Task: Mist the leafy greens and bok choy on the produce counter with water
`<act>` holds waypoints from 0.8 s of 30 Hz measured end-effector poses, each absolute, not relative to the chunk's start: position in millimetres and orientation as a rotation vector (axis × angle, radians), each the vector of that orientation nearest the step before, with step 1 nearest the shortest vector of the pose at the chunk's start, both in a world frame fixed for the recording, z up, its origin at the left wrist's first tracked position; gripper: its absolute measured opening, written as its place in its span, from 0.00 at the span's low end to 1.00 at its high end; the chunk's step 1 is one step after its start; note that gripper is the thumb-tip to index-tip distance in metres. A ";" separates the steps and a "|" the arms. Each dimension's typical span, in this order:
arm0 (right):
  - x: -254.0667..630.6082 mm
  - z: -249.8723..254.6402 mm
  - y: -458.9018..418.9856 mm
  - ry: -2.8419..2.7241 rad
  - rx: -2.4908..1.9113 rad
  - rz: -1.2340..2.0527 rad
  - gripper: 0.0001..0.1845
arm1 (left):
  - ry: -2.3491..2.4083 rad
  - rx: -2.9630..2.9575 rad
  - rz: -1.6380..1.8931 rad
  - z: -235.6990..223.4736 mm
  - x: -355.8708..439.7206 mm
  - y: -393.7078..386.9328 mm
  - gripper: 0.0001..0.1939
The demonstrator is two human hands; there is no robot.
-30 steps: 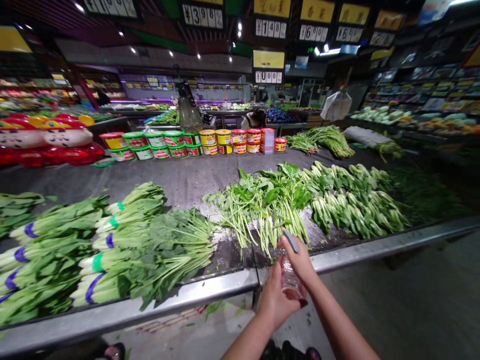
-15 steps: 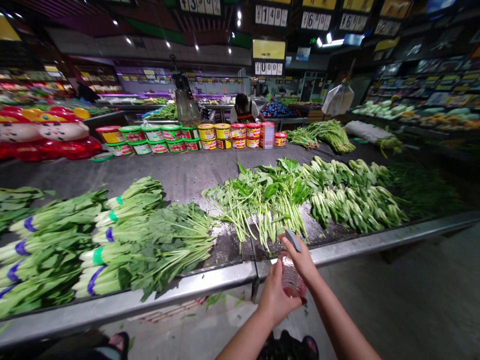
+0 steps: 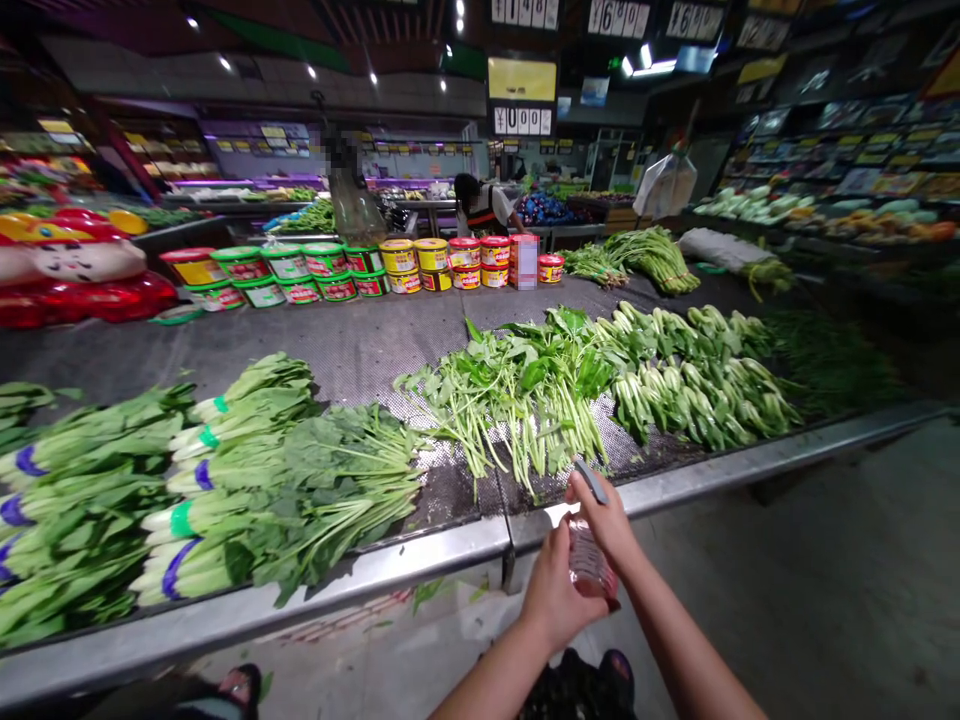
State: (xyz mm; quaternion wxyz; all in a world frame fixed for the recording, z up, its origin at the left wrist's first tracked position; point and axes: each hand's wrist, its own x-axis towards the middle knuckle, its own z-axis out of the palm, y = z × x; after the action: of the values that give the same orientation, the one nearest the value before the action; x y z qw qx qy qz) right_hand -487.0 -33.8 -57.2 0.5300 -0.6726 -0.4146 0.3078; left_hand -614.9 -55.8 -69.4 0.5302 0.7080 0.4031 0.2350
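The left hand's [image 3: 553, 592] grip curls snugly round the lower body of a clear, ribbed plastic bottle [image 3: 589, 555]; the right hand's [image 3: 606, 522] closes about its top, beside a slim grey piece [image 3: 591, 482]. The bottle's long axis slants, top toward the worktop [image 3: 337, 340]. Beyond the bottle lie smooth metal edging [image 3: 420, 553], black perforated matting [image 3: 442, 490] and limp, thin-stemmed greens [image 3: 525, 370].

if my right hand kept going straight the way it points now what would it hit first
Probably the stems of the loose leafy greens, which lie ahead of the right hand on the dark mat. Depth is unclear, so it might pass above them.
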 end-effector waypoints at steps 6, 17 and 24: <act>-482.0 -61.7 -41.1 -0.913 -1.602 0.718 0.23 | 0.952 1.754 0.520 -72.4 -612.0 -57.5 0.48; -466.2 -63.3 -58.2 -0.767 -1.569 0.706 0.23 | 0.829 1.765 0.515 -76.1 -598.4 -59.9 0.48; -462.7 -58.3 -66.0 -0.746 -1.593 0.641 0.20 | 0.755 1.774 0.508 -80.7 -592.3 -61.4 0.49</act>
State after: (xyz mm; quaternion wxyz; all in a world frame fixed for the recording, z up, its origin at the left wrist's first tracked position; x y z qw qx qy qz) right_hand -462.7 -66.0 -58.3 0.5931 -0.6851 -0.3208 0.2755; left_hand -592.3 -61.4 -80.7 0.5429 0.7472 0.3180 0.2140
